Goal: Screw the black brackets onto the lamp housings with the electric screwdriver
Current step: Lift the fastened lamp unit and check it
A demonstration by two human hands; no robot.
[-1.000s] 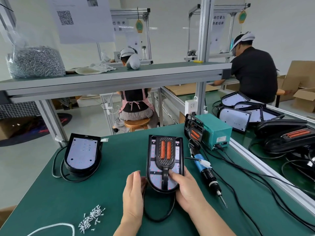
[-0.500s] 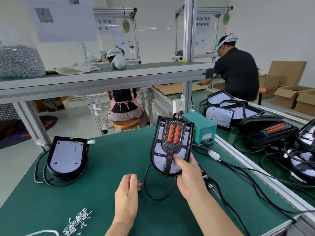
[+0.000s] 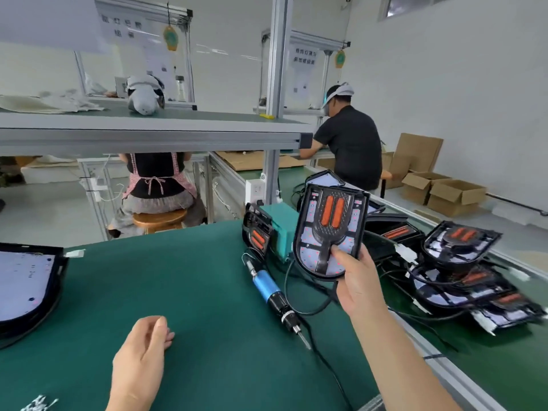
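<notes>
Holding lamp housing (image 3: 329, 232) aloft — right hand (image 3: 360, 286) pinches its lower edge; left hand (image 3: 142, 351) loose, empty. Best laid flat on stack (image 3: 462, 247), three o'clock.

Lamp housing (image 3: 308, 256) w/ white LED board was held up off the table, nearly upright, face toward the camera, its rounded btm end gripped in the right hand (image 3: 360, 283). Black bracket (image 3: 324, 253) w/ two orange strips sat on its face, stem pointing down under the thumb. Electric screwdriver (image 3: 271, 290), blue & black, lay flat on the green mat just left of it, bit toward the near edge. Second housing (image 3: 26, 289) lay at far left, bare LED board up. Bracketed housings (image 3: 462, 250) were piled at right. Loose screws (image 3: 38, 403) lay btm left.
</notes>
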